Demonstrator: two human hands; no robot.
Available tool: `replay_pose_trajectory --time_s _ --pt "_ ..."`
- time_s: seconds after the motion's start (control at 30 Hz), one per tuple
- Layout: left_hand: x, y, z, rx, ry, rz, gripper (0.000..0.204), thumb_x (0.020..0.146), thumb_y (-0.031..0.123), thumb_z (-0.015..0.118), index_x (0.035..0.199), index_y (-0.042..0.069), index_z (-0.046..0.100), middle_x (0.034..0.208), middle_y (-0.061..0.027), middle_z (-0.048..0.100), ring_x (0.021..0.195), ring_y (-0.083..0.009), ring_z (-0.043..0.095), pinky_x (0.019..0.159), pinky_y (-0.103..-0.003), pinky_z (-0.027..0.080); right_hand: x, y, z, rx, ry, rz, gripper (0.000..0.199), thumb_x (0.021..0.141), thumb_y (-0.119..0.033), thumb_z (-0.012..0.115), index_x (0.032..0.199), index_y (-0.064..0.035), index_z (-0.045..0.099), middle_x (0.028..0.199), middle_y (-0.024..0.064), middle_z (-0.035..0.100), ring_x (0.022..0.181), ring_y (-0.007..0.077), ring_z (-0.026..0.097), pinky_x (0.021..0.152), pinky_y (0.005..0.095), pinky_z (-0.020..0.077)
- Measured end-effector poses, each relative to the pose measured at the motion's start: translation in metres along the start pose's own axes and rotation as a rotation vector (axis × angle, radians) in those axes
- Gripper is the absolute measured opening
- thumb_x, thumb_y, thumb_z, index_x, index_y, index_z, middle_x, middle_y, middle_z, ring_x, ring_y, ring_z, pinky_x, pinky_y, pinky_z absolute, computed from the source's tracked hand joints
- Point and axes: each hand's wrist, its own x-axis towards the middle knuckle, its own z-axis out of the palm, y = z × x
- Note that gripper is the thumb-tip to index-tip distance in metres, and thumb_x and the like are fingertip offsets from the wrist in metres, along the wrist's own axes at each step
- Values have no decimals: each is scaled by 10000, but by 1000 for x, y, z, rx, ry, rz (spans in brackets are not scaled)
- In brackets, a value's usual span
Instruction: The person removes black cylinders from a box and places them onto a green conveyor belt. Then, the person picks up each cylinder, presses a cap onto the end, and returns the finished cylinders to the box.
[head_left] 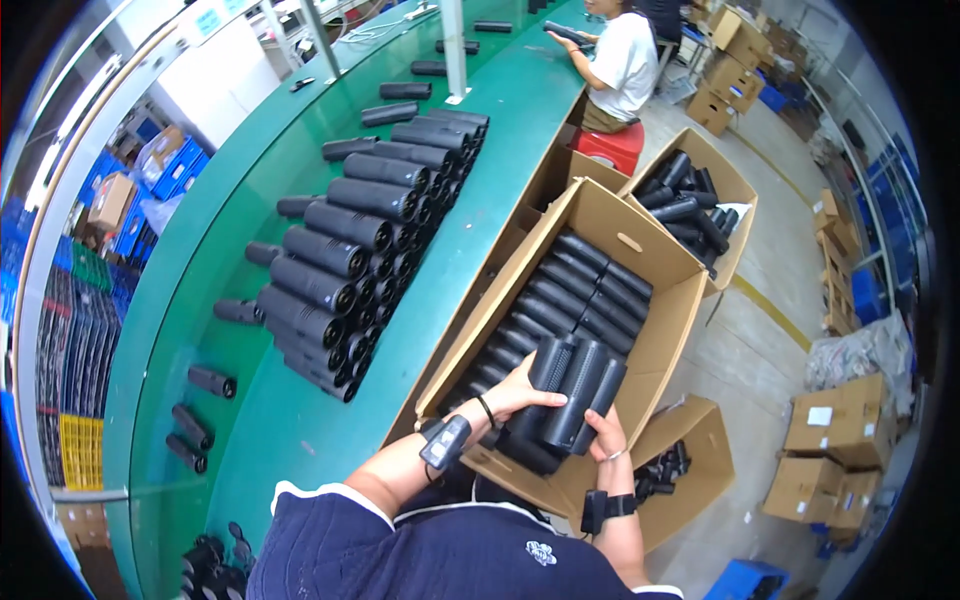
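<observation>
Several black tubes are squeezed side by side between my two hands over an open cardboard box. My left hand presses on them from the left, thumb lying across the front. On the other side my right hand grips them near their lower right end. Rows of similar black cylinders lie packed in the box beneath. To the left, a stacked pile of black cylinders rests on the green table, their ends facing right.
The green table runs along the left. Other cardboard boxes with black parts stand beyond and at the lower right. A person in a white shirt sits at the far end, holding a black cylinder. Closed cartons stand on the right.
</observation>
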Motion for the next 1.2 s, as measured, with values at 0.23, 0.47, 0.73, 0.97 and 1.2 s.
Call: replay_pose_trajectory --time_s 0.23,0.47,0.73,0.97,1.2 --pt "-104 68 7 109 193 203 1029 570 195 875 1404 48 289 1347 -109 395 1266 -223 358 1069 -327 285 -40 -24 90 -194 -236 -21 856 657 -224 827 1326 -17 336 1217 97 511 1110 215 517 974 343 410" --pt "-258 88 -28 35 389 268 924 623 114 836 1378 41 309 1307 -101 442 1230 -224 421 1046 -363 341 -91 17 218 -250 -479 108 933 602 -68 824 1373 -40 299 1280 80 463 1196 218 445 1030 356 351" --pt "-414 44 -103 -408 707 355 759 692 10 754 1334 42 351 1232 -113 520 1127 -259 528 970 -390 436 -91 142 335 -393 -804 315 1012 591 -94 844 1416 -53 258 1314 114 446 1240 221 408 1049 362 326" --pt "-499 -25 -198 -519 969 505 622 828 124 677 1350 33 350 1272 -122 499 1167 -285 492 1007 -430 404 -65 262 435 -725 -1048 456 992 608 -134 851 1413 -60 278 1308 139 468 1236 248 419 1037 374 345" --pt "-522 -59 -248 -645 1074 516 639 838 206 684 1354 42 345 1270 -118 502 1152 -279 500 992 -448 410 -40 332 469 -880 -1041 545 987 566 -157 885 1379 -46 337 1254 158 524 1178 286 489 953 431 436"
